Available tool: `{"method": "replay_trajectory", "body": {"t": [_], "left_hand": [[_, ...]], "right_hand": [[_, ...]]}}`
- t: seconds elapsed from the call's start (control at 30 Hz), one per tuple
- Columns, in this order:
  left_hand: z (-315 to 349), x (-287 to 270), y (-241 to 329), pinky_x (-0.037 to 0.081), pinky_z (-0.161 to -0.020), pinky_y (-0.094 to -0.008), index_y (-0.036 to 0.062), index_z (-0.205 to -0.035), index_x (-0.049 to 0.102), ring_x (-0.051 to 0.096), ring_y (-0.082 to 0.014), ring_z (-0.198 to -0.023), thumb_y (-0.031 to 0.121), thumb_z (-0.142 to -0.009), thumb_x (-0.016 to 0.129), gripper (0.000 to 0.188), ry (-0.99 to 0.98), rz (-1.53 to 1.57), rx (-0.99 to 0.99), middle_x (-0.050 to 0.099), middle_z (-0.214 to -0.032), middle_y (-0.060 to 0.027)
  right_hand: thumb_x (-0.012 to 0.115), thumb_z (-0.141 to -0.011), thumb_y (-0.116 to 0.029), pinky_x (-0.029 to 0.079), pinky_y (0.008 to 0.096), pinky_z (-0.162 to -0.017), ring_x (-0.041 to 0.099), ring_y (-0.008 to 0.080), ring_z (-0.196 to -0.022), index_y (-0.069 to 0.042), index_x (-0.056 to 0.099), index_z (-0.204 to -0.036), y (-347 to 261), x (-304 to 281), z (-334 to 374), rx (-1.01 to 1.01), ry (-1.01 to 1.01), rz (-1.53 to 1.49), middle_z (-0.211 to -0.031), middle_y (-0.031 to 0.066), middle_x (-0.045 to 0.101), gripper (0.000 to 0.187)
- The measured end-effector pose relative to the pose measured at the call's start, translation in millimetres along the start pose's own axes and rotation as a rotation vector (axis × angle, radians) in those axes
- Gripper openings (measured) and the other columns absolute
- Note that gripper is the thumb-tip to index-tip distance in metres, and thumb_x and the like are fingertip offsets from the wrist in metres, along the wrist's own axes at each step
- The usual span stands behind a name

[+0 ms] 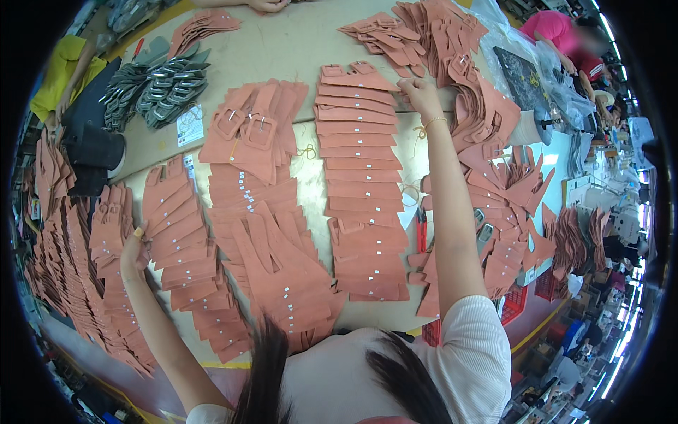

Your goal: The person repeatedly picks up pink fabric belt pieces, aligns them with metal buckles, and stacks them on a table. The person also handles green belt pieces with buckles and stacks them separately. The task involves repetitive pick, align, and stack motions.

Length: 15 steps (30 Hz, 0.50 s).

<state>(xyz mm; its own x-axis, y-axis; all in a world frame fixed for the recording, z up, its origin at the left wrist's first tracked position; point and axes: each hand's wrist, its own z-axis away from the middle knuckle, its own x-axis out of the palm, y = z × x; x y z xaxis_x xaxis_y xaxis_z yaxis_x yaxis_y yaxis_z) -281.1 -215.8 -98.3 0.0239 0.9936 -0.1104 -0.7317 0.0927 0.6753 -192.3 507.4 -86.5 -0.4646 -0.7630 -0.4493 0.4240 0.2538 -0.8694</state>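
Overlapping salmon-coloured leather-like pieces with small white stickers lie in long columns on the table. My right hand is at the far end of the middle column, fingers pinched together beside the tip of its top buckled piece. Whether that tip is between the fingers is too small to tell. My left hand is curled between two left-hand columns, near the edge of the fanned pieces. Something yellow covers one of its fingertips. What it grips, if anything, is hidden. A pair of buckled pieces tops another column.
Dark green buckled straps are heaped at the far left. More salmon pieces pile up at the far right. Red-handled scissors lie beside my right forearm. Other people stand at the left and right; a co-worker's hand rests at the far edge.
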Motion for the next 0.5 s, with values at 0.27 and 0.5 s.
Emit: {"method": "replay_trajectory", "body": {"t": [0.27, 0.5], "left_hand": [[2, 3, 1, 0.042, -0.047, -0.0193, 0.0107, -0.093, 0.061, 0.051, -0.0077, -0.053, 0.024, -0.087, 0.067, 0.016, -0.055, 0.061, -0.026, 0.057, -0.070, 0.0046], [7, 5, 1, 0.043, -0.048, -0.0187, 0.0096, -0.097, 0.062, 0.054, -0.0072, -0.054, 0.024, -0.086, 0.068, 0.019, -0.016, 0.103, 0.004, 0.062, -0.074, 0.0026]], "right_hand": [[0.057, -0.085, -0.052, 0.045, 0.0265, -0.056, 0.056, 0.0119, -0.056, 0.002, 0.067, -0.080, -2, 7, -6, -0.030, 0.040, 0.127, -0.066, 0.0062, 0.062, 0.055], [0.053, -0.086, -0.056, 0.044, 0.0277, -0.054, 0.055, 0.0139, -0.054, 0.003, 0.066, -0.080, 2, 13, -13, 0.068, -0.005, 0.161, -0.064, 0.0067, 0.061, 0.061]]}}
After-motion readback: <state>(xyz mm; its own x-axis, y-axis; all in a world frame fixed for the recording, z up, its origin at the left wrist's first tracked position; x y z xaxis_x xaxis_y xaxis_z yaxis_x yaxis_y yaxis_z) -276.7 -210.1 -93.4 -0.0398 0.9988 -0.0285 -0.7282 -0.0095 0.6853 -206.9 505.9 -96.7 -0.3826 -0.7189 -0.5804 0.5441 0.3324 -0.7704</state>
